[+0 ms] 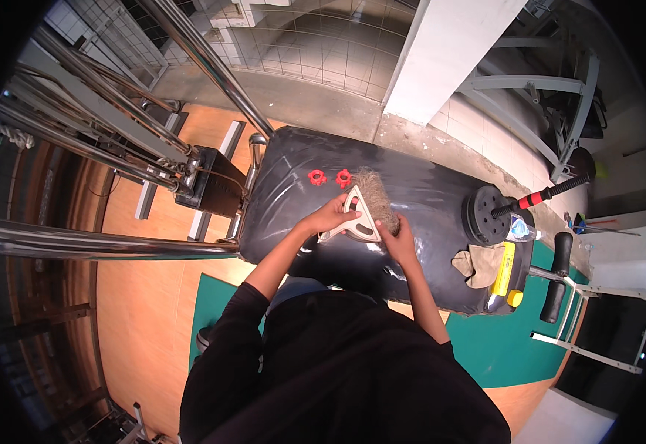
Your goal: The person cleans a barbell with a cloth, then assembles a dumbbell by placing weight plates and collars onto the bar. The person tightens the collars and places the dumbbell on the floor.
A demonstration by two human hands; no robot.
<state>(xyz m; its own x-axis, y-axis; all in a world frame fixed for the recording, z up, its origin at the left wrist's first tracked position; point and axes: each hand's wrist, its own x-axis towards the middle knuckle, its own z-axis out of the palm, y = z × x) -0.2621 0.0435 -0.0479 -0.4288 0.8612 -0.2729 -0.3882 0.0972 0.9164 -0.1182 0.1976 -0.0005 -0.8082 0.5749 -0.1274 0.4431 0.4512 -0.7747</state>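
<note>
While both hands work over the black padded bench (426, 192), left hand (332, 216) is clenched on the left leg of a pale triangular handle (354, 218), fingers wrapped round it. Right hand (398, 238) is closed on the handle's near right corner, touching the brown fibre wad (377, 198) that sits against the handle's right side. Can't tell if the wad is fixed to the handle or just pressed on it. Handle and wad lie mid-bench, just near of two red collars (330, 177), which sit side by side, clear of the hands.

Right end of bench: black weight plate (483, 214) on a bar with a red grip (537, 198), a tan rag (478, 264), a yellow bottle (505, 272) beside the rag, all well apart from the hands. Far left: chrome machine tubes (93, 244) and a black weight stack (208, 181). Floor is orange wood with a green mat (515, 340) near right.
</note>
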